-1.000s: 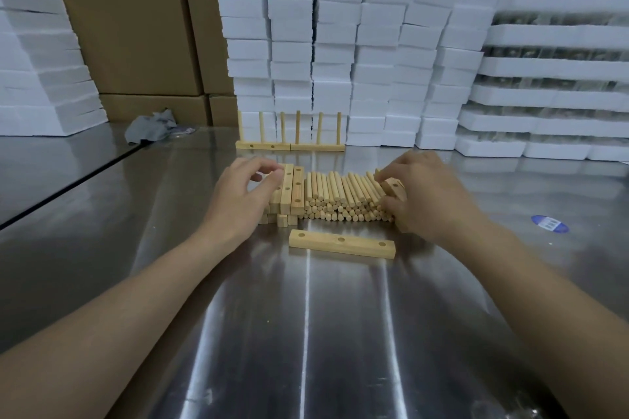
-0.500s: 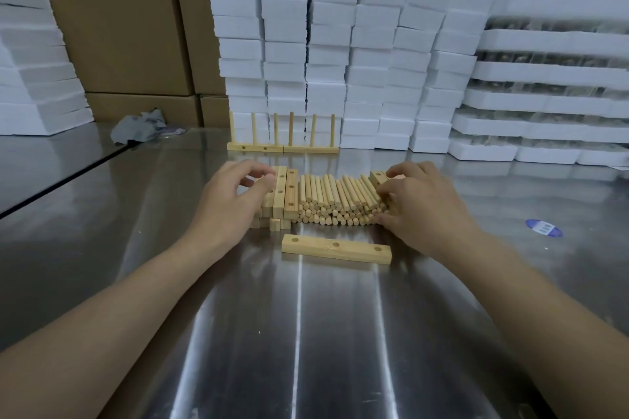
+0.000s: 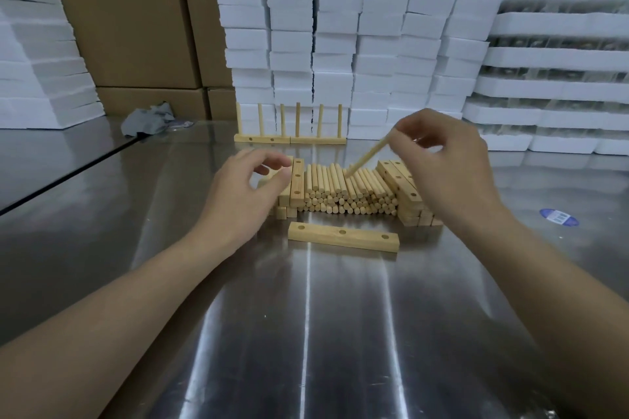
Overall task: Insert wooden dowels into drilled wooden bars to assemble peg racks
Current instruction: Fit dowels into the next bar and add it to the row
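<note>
Polished, reflective steel counter fills the foreground and carries all the work pieces. Behind it rises a wall of stacked white foam blocks, flanked on the left by tall brown cardboard boxes and on the right by stacked white foam trays. A further pile of white foam slabs stands at the far left.

Both bare forearms reach in from the near edge, the hands apart. The left hand has loosely curled fingers, its thumb tip against the left stack of pale drilled wooden bars; whether it grips a bar cannot be told. The right hand is raised above the right stack of pale drilled wooden bars and pinches one slim round wooden dowel. The dowel is tilted, with its lower end over the heap.

Between the two stacks lies the heap of short round wooden dowels, ends toward the viewer. Just in front of it lies a loose three-hole wooden bar, flat on the counter with its holes upward. Beyond the heap, against the foam wall, two finished wooden peg racks stand end to end, each bearing three upright dowels.

A crumpled grey rag lies at the back left, and a small blue oval sticker at the right.
</note>
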`<state>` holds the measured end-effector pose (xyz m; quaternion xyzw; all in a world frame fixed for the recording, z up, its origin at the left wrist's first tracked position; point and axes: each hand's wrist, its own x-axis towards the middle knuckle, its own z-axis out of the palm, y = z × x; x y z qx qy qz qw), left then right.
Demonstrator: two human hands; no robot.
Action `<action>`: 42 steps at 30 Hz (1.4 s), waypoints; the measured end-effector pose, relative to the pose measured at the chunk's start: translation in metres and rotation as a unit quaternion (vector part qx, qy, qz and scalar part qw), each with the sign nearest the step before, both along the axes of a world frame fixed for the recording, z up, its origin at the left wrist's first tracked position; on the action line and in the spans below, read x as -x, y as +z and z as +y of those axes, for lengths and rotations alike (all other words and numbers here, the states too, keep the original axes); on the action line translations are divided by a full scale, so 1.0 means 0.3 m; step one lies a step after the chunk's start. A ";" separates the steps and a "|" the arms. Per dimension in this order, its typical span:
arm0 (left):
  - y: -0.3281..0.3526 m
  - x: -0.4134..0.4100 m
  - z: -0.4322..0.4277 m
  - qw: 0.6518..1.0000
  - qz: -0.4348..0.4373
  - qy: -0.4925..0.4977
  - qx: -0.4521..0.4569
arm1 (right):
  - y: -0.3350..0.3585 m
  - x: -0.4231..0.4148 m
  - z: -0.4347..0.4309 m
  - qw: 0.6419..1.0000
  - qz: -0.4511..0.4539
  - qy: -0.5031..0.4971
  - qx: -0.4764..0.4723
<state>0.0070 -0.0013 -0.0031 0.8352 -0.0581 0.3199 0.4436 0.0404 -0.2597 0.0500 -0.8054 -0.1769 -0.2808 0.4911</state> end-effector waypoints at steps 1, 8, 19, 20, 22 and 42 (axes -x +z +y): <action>0.008 0.012 -0.016 1.000 -0.003 -0.017 0.001 | 0.011 0.012 0.011 0.993 0.053 0.061 -0.082; 0.048 0.067 -0.109 0.989 -0.010 -0.127 0.071 | -0.007 0.026 0.048 0.958 0.159 0.146 -0.188; 0.061 0.043 -0.054 0.963 0.038 -0.106 0.246 | -0.069 -0.002 0.050 0.960 0.162 0.216 -0.080; 0.063 0.041 -0.051 0.956 0.046 -0.113 0.268 | -0.077 -0.004 0.056 0.955 0.172 0.234 -0.069; 0.061 0.039 -0.049 0.949 0.050 -0.120 0.289 | -0.097 -0.004 0.072 0.945 0.187 0.267 -0.040; 0.060 0.031 -0.005 0.991 0.023 -0.133 0.020 | -0.163 -0.008 0.098 0.920 0.122 0.223 0.298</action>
